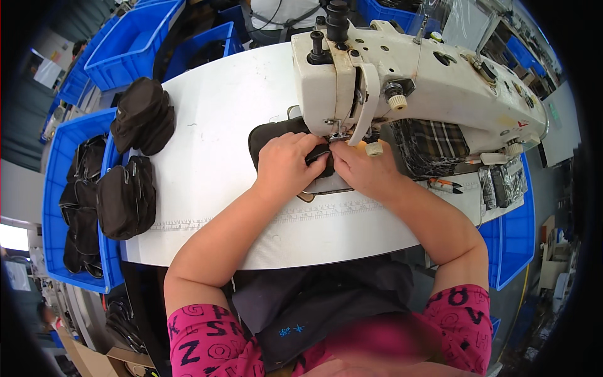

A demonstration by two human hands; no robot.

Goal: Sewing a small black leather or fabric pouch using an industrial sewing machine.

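Lying beyond a blue-lettered apron [314,309], the black fabric [266,135], rounded end leftward, long axis partly hidden, is pinched by the left hand [286,163], the right hand [367,169]'s grip unclear.

This is a sewing workshop — I can see a big white sewing machine [411,72] on a white bench [210,107] with a ruler strip [352,207] along it. Blue tubs [110,72] stand about, one with dark cloth bags [81,220] inside — plus a pile of plaid cloth [440,141].
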